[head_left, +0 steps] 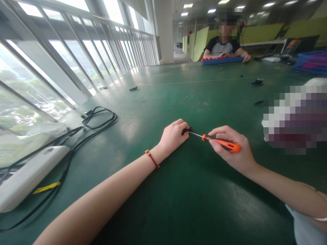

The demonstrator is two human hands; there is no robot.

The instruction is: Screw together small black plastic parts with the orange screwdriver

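My left hand [174, 134] is closed around a small black part [187, 130], whose exact kind I cannot make out because the fingers cover most of it. In my right hand [236, 149] lies an orange and black screwdriver [224, 144], gripped by its handle with thumb and fingers. Its thin metal shaft points left, and the tip meets or nearly meets the black part; the contact itself is too small to tell. Both hands are low over the green tabletop [163, 190].
To the left lie a white power strip [33, 173] and looped black cables [102, 117]. Small black pieces [257, 82] are scattered farther back. Across the table a person sits behind a blue tray [223, 61] with red pieces. A blue basket [311, 63] stands far right.
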